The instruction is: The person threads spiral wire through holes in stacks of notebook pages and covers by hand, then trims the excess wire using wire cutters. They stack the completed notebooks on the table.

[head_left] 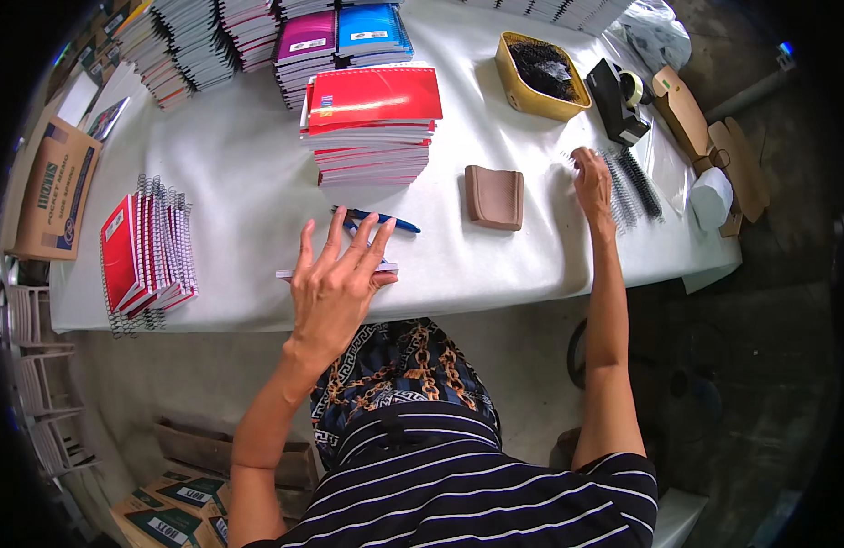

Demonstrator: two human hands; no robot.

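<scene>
The left hand [335, 288] is hovering with fingers spread wide over a thin white pad [294, 273] at the bench [248, 173] front edge, just in front of the red stack [374, 123]. A blue pen [385, 219] is lying between stack and hand. The right hand [591, 183] is reaching right of the stack, fingers narrowing onto black coils [636, 187], past the brown pad [495, 196].

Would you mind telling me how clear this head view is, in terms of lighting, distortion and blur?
Head view: even, soft daylight on the white table, with no hard glare; fisheye bending curves the table edge, and the corners go black; the left hand and right hand are fairly sharp, while the black spiral coils near the rim look slightly soft.
</scene>
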